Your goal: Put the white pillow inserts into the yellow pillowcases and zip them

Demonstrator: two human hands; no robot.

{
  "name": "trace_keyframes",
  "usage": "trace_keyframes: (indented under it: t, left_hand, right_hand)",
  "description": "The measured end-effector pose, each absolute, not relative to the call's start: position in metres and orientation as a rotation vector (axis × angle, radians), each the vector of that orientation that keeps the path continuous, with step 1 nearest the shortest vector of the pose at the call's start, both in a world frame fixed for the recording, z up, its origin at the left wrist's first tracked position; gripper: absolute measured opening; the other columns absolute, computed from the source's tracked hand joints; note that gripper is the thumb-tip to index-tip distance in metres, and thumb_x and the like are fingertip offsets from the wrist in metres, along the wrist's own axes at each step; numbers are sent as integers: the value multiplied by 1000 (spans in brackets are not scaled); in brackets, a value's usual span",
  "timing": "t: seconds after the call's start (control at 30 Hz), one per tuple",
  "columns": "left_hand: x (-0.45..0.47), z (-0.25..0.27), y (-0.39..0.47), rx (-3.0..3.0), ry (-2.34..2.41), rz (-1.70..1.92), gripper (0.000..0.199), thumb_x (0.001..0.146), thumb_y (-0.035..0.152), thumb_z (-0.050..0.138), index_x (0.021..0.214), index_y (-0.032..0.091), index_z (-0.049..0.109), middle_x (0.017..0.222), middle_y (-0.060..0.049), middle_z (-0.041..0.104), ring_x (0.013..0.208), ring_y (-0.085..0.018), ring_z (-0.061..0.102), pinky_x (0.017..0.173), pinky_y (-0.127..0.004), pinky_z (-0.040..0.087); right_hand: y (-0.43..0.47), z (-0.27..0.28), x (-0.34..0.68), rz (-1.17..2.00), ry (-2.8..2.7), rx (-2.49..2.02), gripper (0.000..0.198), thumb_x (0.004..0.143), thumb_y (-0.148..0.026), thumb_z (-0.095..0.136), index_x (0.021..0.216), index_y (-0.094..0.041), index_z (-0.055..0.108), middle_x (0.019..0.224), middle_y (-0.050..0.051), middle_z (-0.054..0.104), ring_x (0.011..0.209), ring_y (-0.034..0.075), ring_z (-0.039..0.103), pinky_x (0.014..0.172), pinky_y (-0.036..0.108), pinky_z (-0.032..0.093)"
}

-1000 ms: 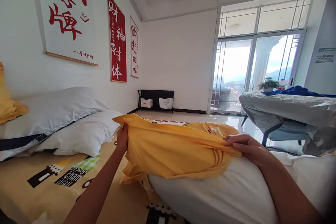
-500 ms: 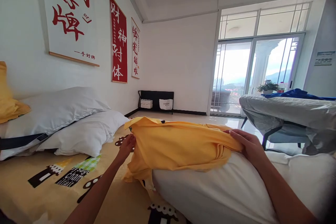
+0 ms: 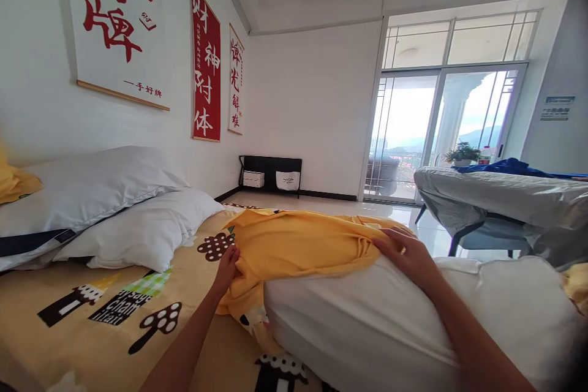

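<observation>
A yellow pillowcase (image 3: 303, 242) covers the far part of a white pillow (image 3: 349, 318) that lies across the bed in front of me. The near part of the pillow is bare. At the left edge of the case, my left hand (image 3: 227, 266) is closed, pinching the cloth. My right hand (image 3: 408, 257) grips the gathered opening of the case on the right, against the pillow, with its fingertips partly hidden in the folds. Beneath lies a tan printed bed sheet (image 3: 193, 294).
White pillows (image 3: 151, 233) are stacked on the left beside the wall, with yellow cloth (image 3: 21, 184) on top. More white bedding (image 3: 505, 294) lies at the right. Beyond the bed stand a chair (image 3: 493, 236) and a covered table (image 3: 505, 187); a low black rack (image 3: 271, 174) is in the corner.
My right hand has moved left along the case's opening, bunching the cloth. The raised pillowcase now lies lower and flatter over the pillow. My left hand keeps its pinch at the left edge.
</observation>
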State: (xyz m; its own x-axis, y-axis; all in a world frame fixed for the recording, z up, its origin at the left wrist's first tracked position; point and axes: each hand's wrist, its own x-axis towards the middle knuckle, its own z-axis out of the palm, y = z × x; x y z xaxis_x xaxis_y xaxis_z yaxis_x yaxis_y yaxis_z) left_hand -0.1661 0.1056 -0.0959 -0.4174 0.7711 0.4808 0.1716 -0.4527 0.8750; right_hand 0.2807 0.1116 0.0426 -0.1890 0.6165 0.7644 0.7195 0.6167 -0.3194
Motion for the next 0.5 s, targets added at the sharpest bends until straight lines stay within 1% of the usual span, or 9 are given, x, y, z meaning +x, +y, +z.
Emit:
trace_keyframes:
  t: [0.07, 0.13, 0.2, 0.23, 0.3, 0.37, 0.43, 0.5]
  left_hand:
    - [-165, -96, 104, 1328, 1288, 1932, 40, 71, 60, 59, 71, 22, 48, 70, 4, 48, 67, -15, 48, 64, -26, 42]
    - [-166, -92, 101, 1294, 1249, 1953, 41, 70, 61, 62, 72, 22, 50, 72, 3, 50, 69, -15, 49, 65, -26, 42]
    - [-167, -88, 97, 1269, 1206, 1974, 42, 70, 61, 63, 73, 22, 51, 73, 3, 50, 69, -15, 49, 64, -25, 42]
    - [-167, -86, 95, 1260, 1184, 1981, 42, 71, 61, 62, 74, 22, 51, 73, 3, 50, 69, -15, 49, 63, -25, 42]
    - [-165, -81, 90, 1247, 1141, 1987, 41, 73, 62, 61, 76, 22, 51, 73, 3, 51, 68, -15, 50, 63, -25, 43]
    - [-162, -76, 83, 1239, 1112, 1992, 42, 73, 62, 60, 78, 22, 51, 74, 3, 52, 69, -16, 52, 64, -26, 45]
    - [-157, -71, 74, 1237, 1096, 1997, 42, 72, 62, 62, 82, 22, 53, 80, 1, 57, 74, -18, 55, 68, -28, 46]
    - [-152, -67, 65, 1240, 1094, 2011, 43, 72, 61, 61, 90, 22, 56, 90, -2, 61, 80, -20, 57, 71, -29, 47]
  right_hand:
    - [103, 38, 276, -485, -1873, -994, 44, 87, -50, 46, 116, -24, 65, 116, 10, 64, 110, 30, 56, 93, 48, 38]
    - [86, 32, 268, -747, -1917, -913, 43, 90, -39, 43, 130, -26, 55, 133, 11, 54, 120, 30, 49, 95, 48, 34]
    - [64, 25, 253, -909, -2066, -819, 50, 88, -27, 44, 138, -27, 45, 140, 10, 48, 125, 27, 45, 96, 44, 32]
    - [53, 22, 242, -958, -2137, -770, 54, 86, -22, 44, 139, -26, 43, 139, 10, 49, 124, 26, 46, 96, 43, 31]
    - [36, 19, 220, -1017, -2160, -692, 51, 85, -16, 43, 136, -22, 47, 126, 11, 58, 115, 25, 51, 95, 41, 31]
    - [28, 19, 200, -1048, -2053, -617, 41, 86, -11, 43, 124, -18, 55, 105, 10, 65, 100, 22, 55, 91, 39, 32]
    - [27, 18, 187, -1045, -1942, -510, 32, 84, -5, 41, 107, -16, 60, 86, 6, 64, 84, 19, 54, 84, 36, 36]
    - [31, 13, 180, -1001, -1893, -397, 30, 80, 0, 37, 91, -17, 59, 72, 4, 58, 72, 18, 48, 73, 32, 37]
